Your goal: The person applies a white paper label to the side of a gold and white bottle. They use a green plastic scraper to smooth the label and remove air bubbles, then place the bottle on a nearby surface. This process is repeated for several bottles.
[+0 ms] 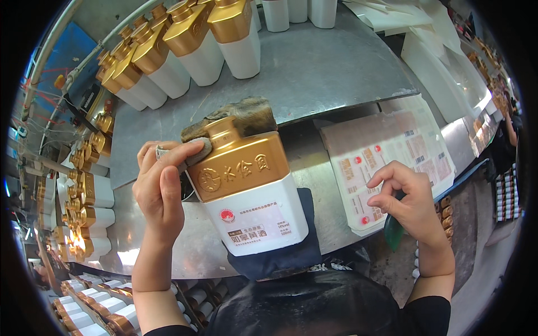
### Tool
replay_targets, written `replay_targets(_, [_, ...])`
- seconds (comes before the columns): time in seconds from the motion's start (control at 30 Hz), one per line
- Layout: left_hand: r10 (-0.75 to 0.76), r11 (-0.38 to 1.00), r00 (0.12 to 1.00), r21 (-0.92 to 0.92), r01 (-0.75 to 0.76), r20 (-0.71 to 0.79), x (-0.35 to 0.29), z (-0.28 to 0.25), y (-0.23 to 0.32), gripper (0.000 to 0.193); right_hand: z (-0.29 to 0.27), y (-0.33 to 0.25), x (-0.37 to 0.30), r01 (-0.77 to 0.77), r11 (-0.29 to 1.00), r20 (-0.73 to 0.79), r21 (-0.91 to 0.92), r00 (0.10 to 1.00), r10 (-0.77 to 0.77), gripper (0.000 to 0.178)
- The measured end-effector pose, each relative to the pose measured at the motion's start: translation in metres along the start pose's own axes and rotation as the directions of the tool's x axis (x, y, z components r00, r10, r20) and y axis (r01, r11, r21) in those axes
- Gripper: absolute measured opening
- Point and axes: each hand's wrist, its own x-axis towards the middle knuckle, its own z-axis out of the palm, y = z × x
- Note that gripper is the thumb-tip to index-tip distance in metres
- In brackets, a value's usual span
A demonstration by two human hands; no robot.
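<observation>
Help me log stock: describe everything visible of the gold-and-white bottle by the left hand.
The flat-sided bottle has a metallic-looking gold shoulder and neck, raised characters, and a white body with a printed label. It lies tilted, front up, neck away, over dark cloth; the left hand holds a grey pad at its gold corner.

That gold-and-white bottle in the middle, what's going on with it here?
Someone at a metal table has the bottle resting on dark cloth, with a printed label on its white front. Their left hand is touching a small grey pad at the bottle's gold shoulder. Their right hand, fingers bent, is clear of the bottle, near some printed sheets. More such bottles stand farther back on the table.
</observation>
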Motion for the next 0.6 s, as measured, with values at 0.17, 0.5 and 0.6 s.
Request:
replay_targets(0.17, [-0.058,0.998,0.996,-0.033,0.056,-0.07,-0.008,0.004,0.001,0.04,-0.001,0.011,-0.01,-0.032,0.999,-0.016,-0.01,0.999,0.031,0.021])
replay_targets(0.5, [0.2,0.881,0.931,0.36,-0.307,0.306,0.057,0.016,0.036,0.069,-0.013,0.001,0.002,-0.003,0.999,0.015,-0.045,1.0,0.004,0.014])
replay_targets(0.6, [0.13,0.946,0.952,0.253,-0.203,0.277,0.044,0.007,0.031,0.07,-0.017,-0.005,0.007,-0.024,0.997,0.004,-0.071,1.0,0.024,0.013])
